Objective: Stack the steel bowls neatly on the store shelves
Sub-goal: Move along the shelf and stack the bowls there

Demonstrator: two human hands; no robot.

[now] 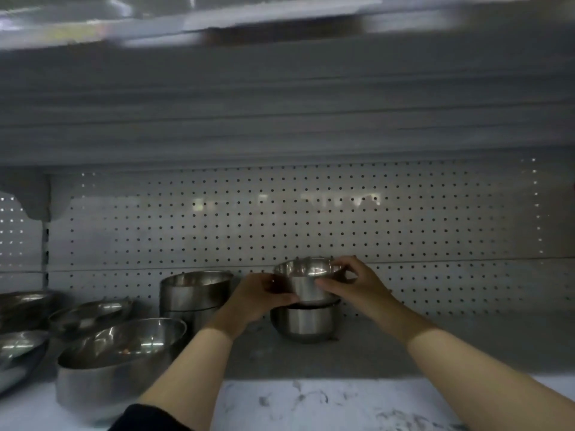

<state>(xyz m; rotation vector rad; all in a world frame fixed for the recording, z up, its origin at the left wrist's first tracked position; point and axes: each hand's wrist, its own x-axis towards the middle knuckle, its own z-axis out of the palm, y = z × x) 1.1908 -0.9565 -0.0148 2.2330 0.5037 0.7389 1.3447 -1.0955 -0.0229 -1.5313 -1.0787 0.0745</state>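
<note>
Left hand (259, 298): fingers curl round the top bowl (308, 279).
Right hand (354, 283): fingers pinch its rim.
Top bowl: sits in the lower bowl (303, 323) on the shelf (389, 346).

bare forearms (466, 368), dark left sleeve (146, 419)

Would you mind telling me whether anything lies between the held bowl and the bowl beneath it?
Nothing visible does: both hands, left and right, hold the top bowl right over the lower bowl.
</note>
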